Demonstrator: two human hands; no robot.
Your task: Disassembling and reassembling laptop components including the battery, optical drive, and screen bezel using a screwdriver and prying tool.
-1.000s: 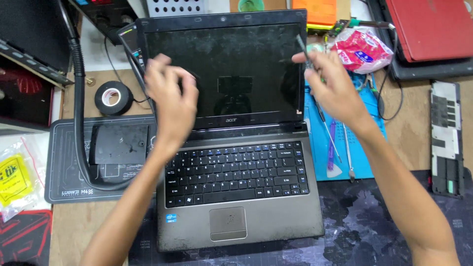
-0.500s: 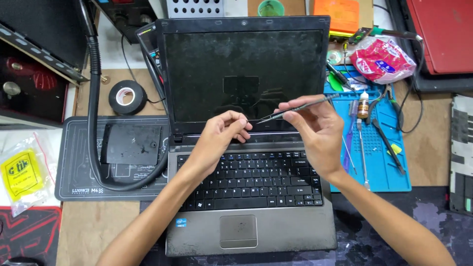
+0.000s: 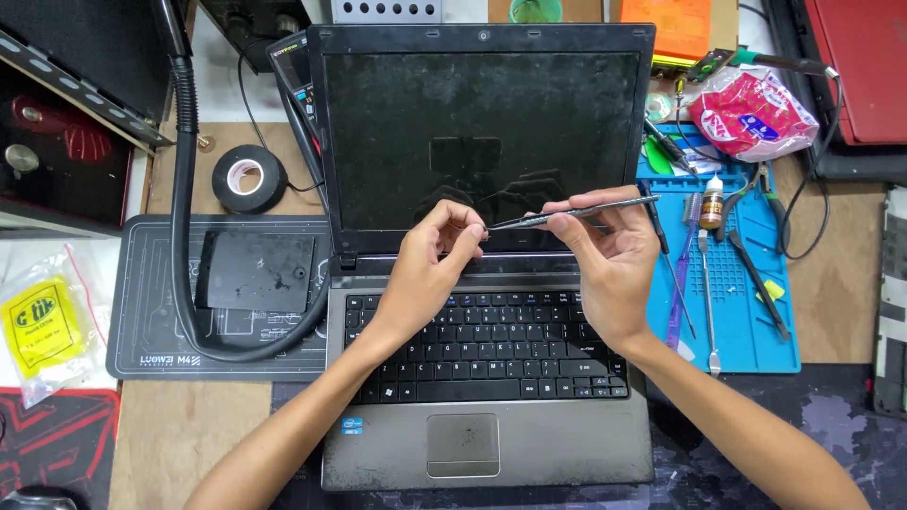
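Note:
An open grey laptop (image 3: 487, 449) with a dark, dusty screen (image 3: 472, 123) and black keyboard (image 3: 491, 345) lies in front of me. My right hand (image 3: 609, 274) holds thin metal tweezers (image 3: 576, 212) level above the hinge area, tips pointing left. My left hand (image 3: 430, 269) hovers over the upper keyboard, its fingertips pinched at the tweezers' tip; whether something tiny sits between them I cannot tell.
A blue mat (image 3: 737, 274) with screwdrivers, picks and a small glue bottle (image 3: 711, 203) lies to the right. Left are a black tape roll (image 3: 248, 178), a black cover plate (image 3: 255, 272) on a grey mat, a flexible black hose (image 3: 184, 189) and a yellow bag (image 3: 42, 321).
Both hands came down from the screen's sides to the hinge area. The right hand brought the tweezers level and the left fingers met their tip.

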